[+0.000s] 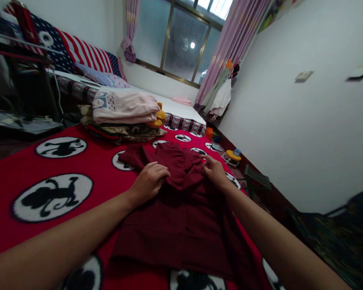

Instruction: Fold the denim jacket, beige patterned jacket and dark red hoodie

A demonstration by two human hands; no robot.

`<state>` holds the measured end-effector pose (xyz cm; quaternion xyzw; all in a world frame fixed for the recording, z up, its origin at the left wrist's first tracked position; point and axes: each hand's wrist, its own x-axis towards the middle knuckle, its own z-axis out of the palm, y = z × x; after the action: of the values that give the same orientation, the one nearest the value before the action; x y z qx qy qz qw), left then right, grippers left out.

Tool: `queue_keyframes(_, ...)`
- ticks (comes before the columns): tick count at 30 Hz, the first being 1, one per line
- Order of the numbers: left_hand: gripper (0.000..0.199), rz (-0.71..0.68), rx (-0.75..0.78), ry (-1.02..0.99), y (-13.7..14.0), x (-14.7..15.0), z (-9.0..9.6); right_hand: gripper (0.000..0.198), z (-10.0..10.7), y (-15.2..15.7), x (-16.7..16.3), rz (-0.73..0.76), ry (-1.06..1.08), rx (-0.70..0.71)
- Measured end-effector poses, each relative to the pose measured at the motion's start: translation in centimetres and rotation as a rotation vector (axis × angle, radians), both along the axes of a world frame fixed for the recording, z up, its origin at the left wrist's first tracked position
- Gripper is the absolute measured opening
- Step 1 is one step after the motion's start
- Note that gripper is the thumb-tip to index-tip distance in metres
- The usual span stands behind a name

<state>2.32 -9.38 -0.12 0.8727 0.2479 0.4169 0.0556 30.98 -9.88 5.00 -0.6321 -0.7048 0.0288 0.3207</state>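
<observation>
A dark maroon long-sleeved garment (172, 237) lies spread on a red blanket (105, 161) printed with black figures in white ovals. Its upper part is bunched and wrinkled, while the lower hem lies nearer to me. My left hand (149, 180) has its fingers curled on the cloth at the left of the bunched part. At the right side, my right hand (214, 171) pinches the edge of the same cloth, its index finger partly stretched out. A sleeve runs down along the garment's right side, near my right forearm.
Beyond the garment stands a stack of folded clothes (127, 108), a pink one on top. Further back is a bed (166, 105) below the window. A yellow stool (232, 156) and a dark folding seat (257, 177) stand along the right wall. A cluttered table (21, 56) is at left.
</observation>
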Motion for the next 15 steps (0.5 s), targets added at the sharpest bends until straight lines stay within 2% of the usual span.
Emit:
queue_keyframes(2, 0.019, 0.000, 0.035, -0.040, -0.3, -0.1, 0.1, 0.054, -0.3, 1.9, -0.2, 0.009, 0.025, -0.132)
queue_keyframes(3, 0.017, 0.009, 0.046, -0.067, -0.4, -0.2, 0.2, 0.051, -0.3, 2.6, -0.2, 0.009, 0.048, -0.186)
queue_keyframes(6, 0.015, 0.061, 0.015, -0.140, -0.8, -0.6, 0.7, 0.015, 0.1, 4.3, 0.2, -0.040, 0.135, -0.237)
queue_keyframes(7, 0.017, 0.078, -0.027, -0.161, -0.9, -0.8, 1.0, 0.007, 0.6, 4.8, 0.5, -0.070, 0.161, -0.220)
queue_keyframes(11, 0.030, 0.196, -0.232, -0.247, -0.8, -1.7, 3.4, 0.012, 3.2, 6.5, 2.4, -0.224, 0.292, -0.062)
queue_keyframes(15, 0.034, 0.344, -0.287, -0.278, 1.6, -2.4, 7.0, 0.015, 4.4, 8.0, 3.6, -0.344, 0.419, 0.043)
